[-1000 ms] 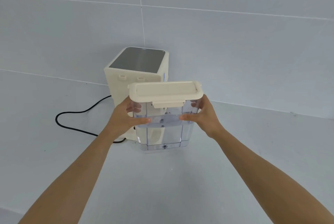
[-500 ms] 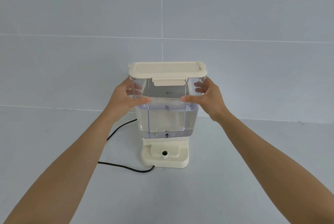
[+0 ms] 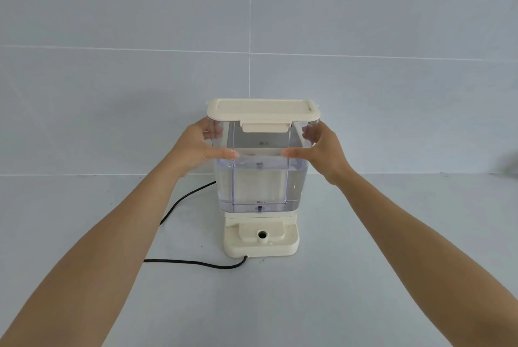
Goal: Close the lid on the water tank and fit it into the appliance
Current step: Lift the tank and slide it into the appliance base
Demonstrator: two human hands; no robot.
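Note:
A clear water tank (image 3: 260, 187), partly filled with water, hangs upright just above the cream base of the appliance (image 3: 288, 247). Its cream lid (image 3: 263, 111) lies flat on top with the front clasp folded down. My left hand (image 3: 200, 147) grips the tank's left side and my right hand (image 3: 322, 150) grips its right side, thumbs on the front face. The base shows a round socket hole (image 3: 262, 234) in a raised block in front. The tank hides the rest of the appliance behind it.
A black power cord (image 3: 193, 264) runs from the base's front left corner across the grey counter (image 3: 392, 276) and loops back to the left. A grey tiled wall (image 3: 112, 66) stands close behind.
The view has swung round so the appliance's open base faces me. The tank, held in both hands, has come over the base and dropped lower toward it.

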